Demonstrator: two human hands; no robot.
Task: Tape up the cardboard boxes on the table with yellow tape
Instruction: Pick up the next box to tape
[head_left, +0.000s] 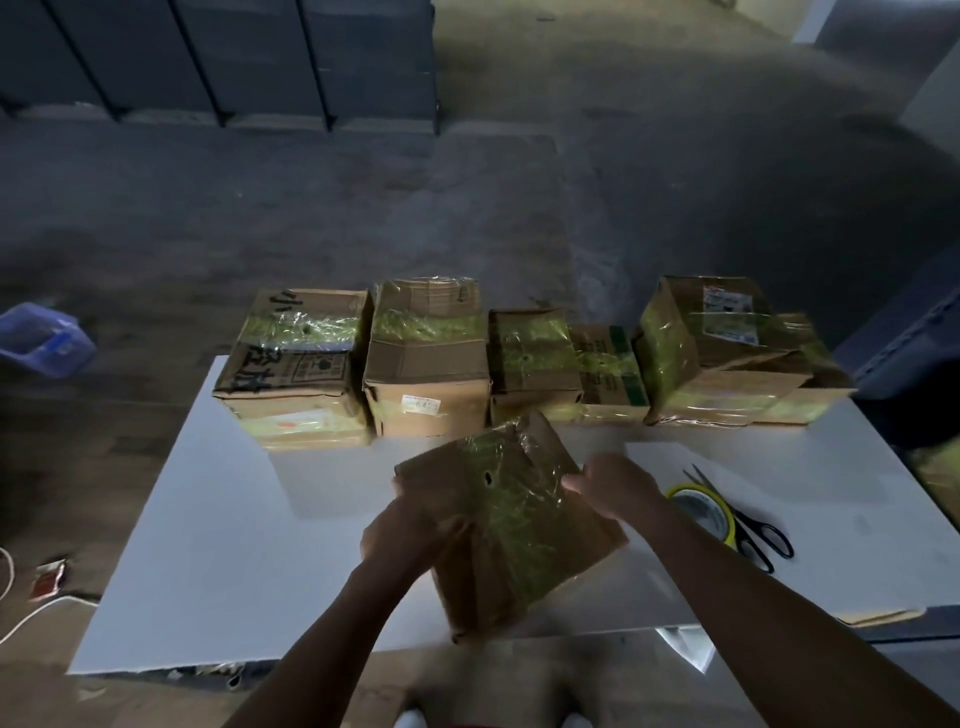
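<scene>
A cardboard box (511, 525) with a wide band of yellow tape across its top sits turned at an angle near the front middle of the white table (218, 545). My left hand (410, 525) grips its left side. My right hand (610, 483) holds its right edge, fingers curled over the top. A roll of yellow tape (704, 512) lies on the table just right of my right wrist, with black-handled scissors (748, 525) beside it. Several taped boxes (426, 364) stand in a row along the table's far edge.
A white sheet (810, 493) covers the table's right part. A blue plastic basket (44, 338) lies on the floor at far left. A white cable (31, 616) and a small packet (49, 579) lie on the floor left of the table. A dark container (914, 358) stands at right.
</scene>
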